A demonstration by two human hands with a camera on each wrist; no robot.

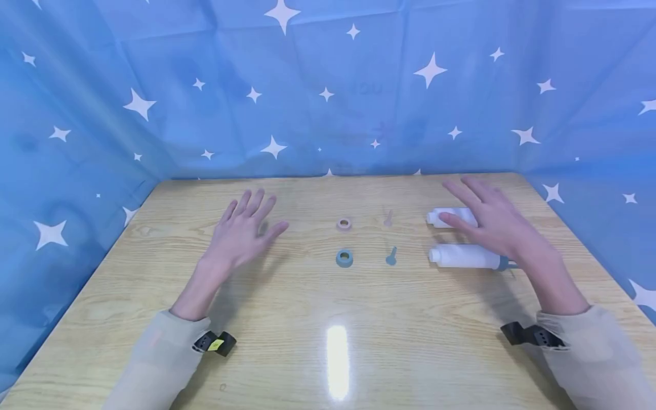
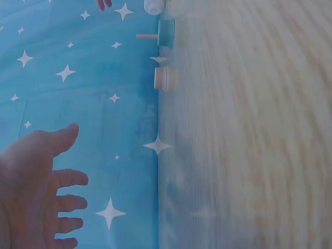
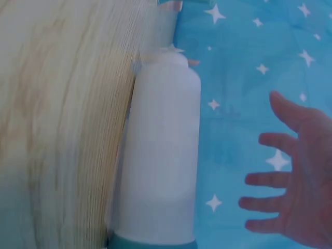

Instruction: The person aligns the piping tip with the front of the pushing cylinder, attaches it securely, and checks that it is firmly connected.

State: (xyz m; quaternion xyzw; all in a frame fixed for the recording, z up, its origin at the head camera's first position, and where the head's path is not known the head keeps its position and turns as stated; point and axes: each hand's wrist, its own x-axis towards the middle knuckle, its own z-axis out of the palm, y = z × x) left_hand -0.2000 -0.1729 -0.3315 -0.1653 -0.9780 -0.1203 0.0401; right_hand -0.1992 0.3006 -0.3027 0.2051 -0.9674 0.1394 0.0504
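My left hand (image 1: 242, 232) is held above the left part of the table, fingers spread, holding nothing. On the other side, my right hand (image 1: 496, 223) hovers with spread fingers over two white bottles lying on their sides. It partly covers the far bottle (image 1: 453, 217). The near bottle (image 1: 463, 256) has a teal part (image 1: 504, 263) at its right end. Between the hands lie a pink ring-shaped piece (image 1: 344, 224) and a teal ring-shaped piece (image 1: 344, 258). Beside them are a small pink piece (image 1: 388, 218) and a teal piece (image 1: 392, 256), each with a thin stem.
A light wood-grain table (image 1: 287, 319) carries everything. Blue cloth (image 1: 328, 68) with white stars hangs behind it and along both sides. Each sleeved forearm bears a small black device, one at the left wrist (image 1: 215, 343) and one at the right wrist (image 1: 533, 335).
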